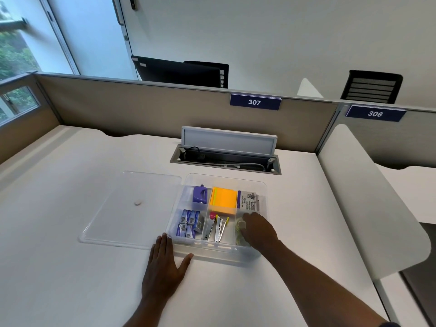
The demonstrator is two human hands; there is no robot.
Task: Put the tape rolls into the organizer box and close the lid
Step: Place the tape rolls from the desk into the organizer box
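Note:
A clear plastic organizer box point(213, 253) sits on the white desk, its compartments holding stationery. Its clear lid point(132, 208) lies flat on the desk, to the left of the box. My right hand point(258, 228) reaches into the box's front right compartment and holds a clear tape roll point(241, 224) there; more clear tape point(239, 239) lies beneath it, partly hidden by the hand. My left hand point(165, 265) rests flat on the desk, fingers spread, touching the box's front left corner.
In the box are a purple hole punch point(200, 194), orange sticky notes point(223, 200), staple boxes point(187, 224), staplers point(215, 228) and a printed packet point(249, 200). An open cable tray point(225, 159) lies behind the box. Partition walls bound the desk at the back and right.

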